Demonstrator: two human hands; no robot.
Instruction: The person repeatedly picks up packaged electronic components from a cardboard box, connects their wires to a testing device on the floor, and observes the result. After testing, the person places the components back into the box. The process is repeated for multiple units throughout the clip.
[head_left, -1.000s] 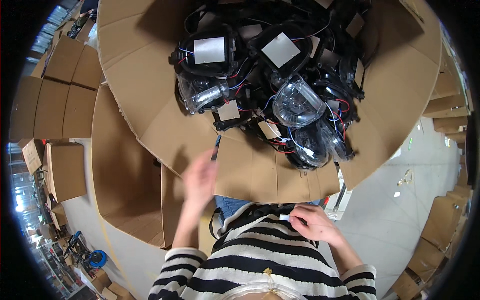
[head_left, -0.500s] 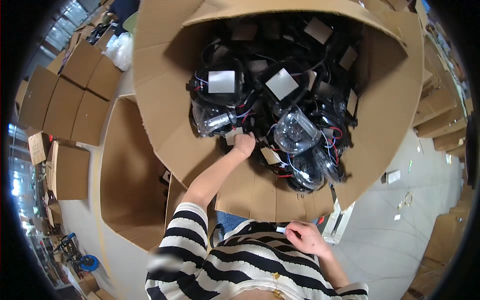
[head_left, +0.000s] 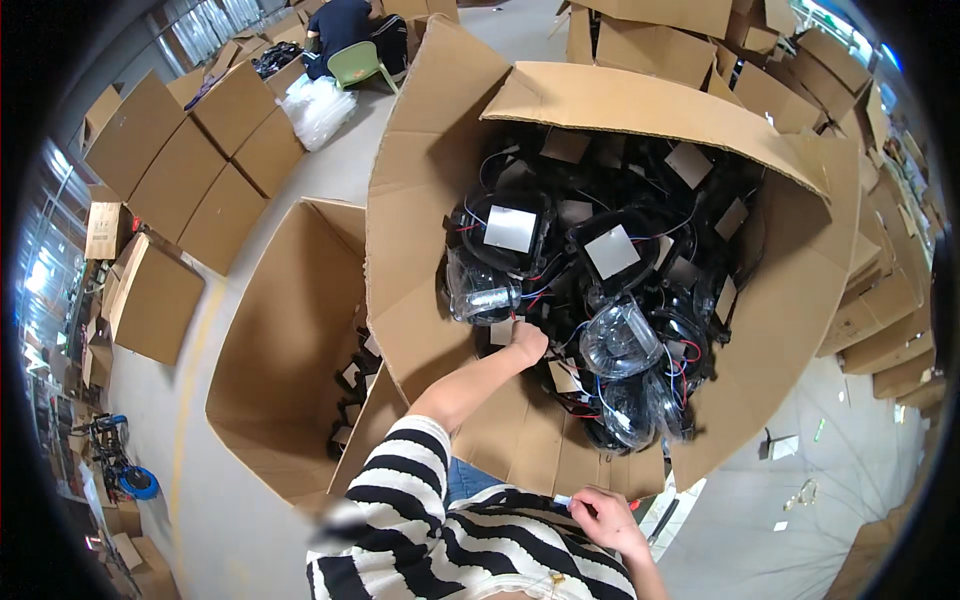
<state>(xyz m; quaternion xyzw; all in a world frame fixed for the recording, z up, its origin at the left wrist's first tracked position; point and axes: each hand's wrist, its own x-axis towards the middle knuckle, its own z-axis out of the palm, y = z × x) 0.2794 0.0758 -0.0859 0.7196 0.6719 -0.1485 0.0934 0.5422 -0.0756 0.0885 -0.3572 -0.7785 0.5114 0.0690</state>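
Observation:
My left hand [head_left: 530, 343] reaches into a large open cardboard box [head_left: 440, 130], at the near side of a heap of black plastic housings. Its fingers are curled down beside a pale square label [head_left: 505, 331]; what they grip is hidden. Just above lies a clear plastic-wrapped part [head_left: 485, 290] with red and blue wires. Another clear-wrapped round part [head_left: 622, 338] rests to the right of the hand. Close to my body, my right hand [head_left: 607, 518] is closed, a small white piece [head_left: 563, 501] pinched at its fingertips.
To the left stands a second open carton [head_left: 270, 360] with black labelled parts at its bottom. Stacked cardboard boxes [head_left: 180, 170] line the left. Farther back, a person in dark clothes [head_left: 340, 30] is by a green chair [head_left: 360, 65]. Scraps litter the floor at right.
The view has shifted, so the box sits farther right and lower, and the person behind shows. My left hand stays at the same spot in the heap; my right hand still pinches the white piece.

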